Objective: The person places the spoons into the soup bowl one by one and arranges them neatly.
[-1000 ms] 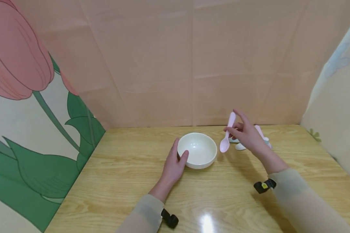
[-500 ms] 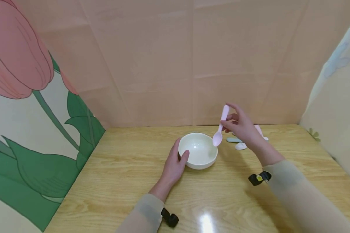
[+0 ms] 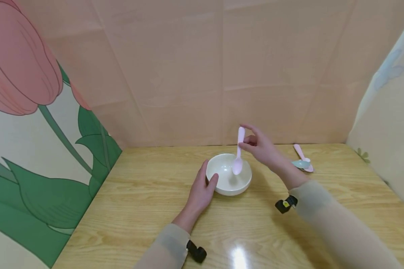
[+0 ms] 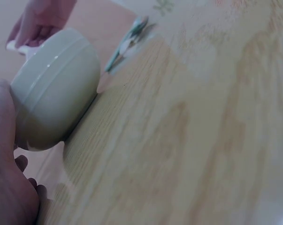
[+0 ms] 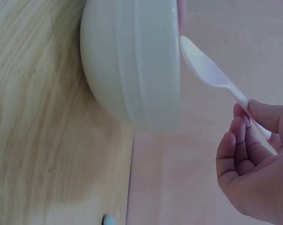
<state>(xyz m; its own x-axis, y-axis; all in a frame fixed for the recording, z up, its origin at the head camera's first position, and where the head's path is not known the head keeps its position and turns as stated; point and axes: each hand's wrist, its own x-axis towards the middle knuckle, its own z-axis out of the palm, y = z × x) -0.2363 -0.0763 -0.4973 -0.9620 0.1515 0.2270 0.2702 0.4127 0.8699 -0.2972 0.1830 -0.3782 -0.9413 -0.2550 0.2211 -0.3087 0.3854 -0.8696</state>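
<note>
A white bowl [image 3: 226, 184] stands on the wooden table, and my left hand [image 3: 201, 188] holds its left side, thumb at the rim and fingers along the outer wall. Between thumb and fingers, my right hand [image 3: 260, 147] pinches the handle of a pale pink spoon [image 3: 237, 166], index finger at the handle's top end. In the head view the spoon points head-down over the bowl's opening. From the right wrist, the spoon's head [image 5: 204, 65] shows just above the rim, slanting toward the bowl. The bowl's inside is hidden in both wrist views.
Right of the bowl, partly behind my right forearm, lie a pink spoon [image 3: 299, 151] and a pale teal spoon [image 3: 301, 164], overlapping. A peach backdrop [image 3: 175, 93] rises at the table's back edge. A flower-printed panel [image 3: 37, 194] stands at the left.
My right hand has carried the pink spoon leftward, from beside the bowl to over its opening, and the spoon is now more upright. My left hand keeps its hold on the bowl.
</note>
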